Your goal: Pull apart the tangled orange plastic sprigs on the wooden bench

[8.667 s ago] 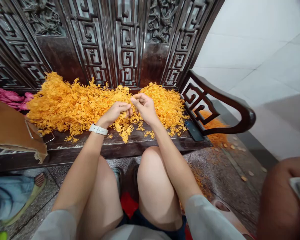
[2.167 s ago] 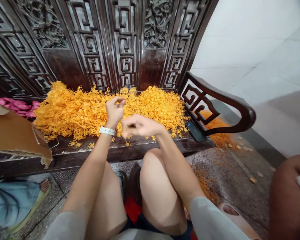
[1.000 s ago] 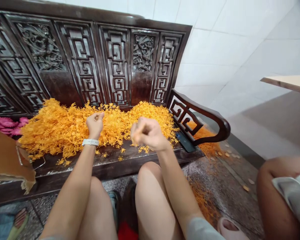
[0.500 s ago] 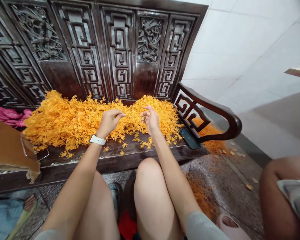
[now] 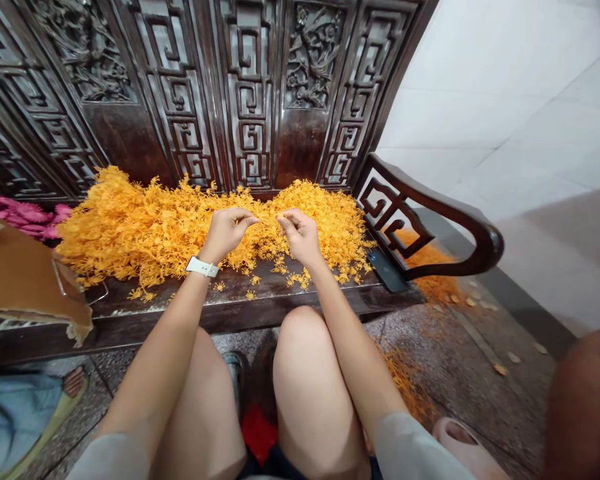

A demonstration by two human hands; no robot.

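My left hand (image 5: 227, 232), with a white-strapped watch (image 5: 202, 267) on its wrist, is held over the front of a large heap of yellow-orange artificial flower pieces (image 5: 130, 233). Its thumb and index finger are pinched; what sits between them is too small to make out. Close by on the right, my right hand (image 5: 301, 237) is also closed in a pinch, fingertips pointing at the left hand's with a small gap between. Anything in that pinch is hidden too. Behind it rises a second mound of the same pieces (image 5: 337, 220). Loose pieces (image 5: 251, 295) lie along the bench front.
A dark carved wooden bench (image 5: 300, 307) has an armrest (image 5: 490, 247) on the right, with a phone (image 5: 387, 272) beside it. On the left are a cardboard box (image 5: 25, 273) and pink pieces (image 5: 27, 215). Orange scraps (image 5: 405, 380) litter the floor. Other people's limbs show at both sides.
My right hand's fingers, spread before, have come together in a pinch, nearer my left hand. The left hand stays pinched. The camera view has shifted slightly.
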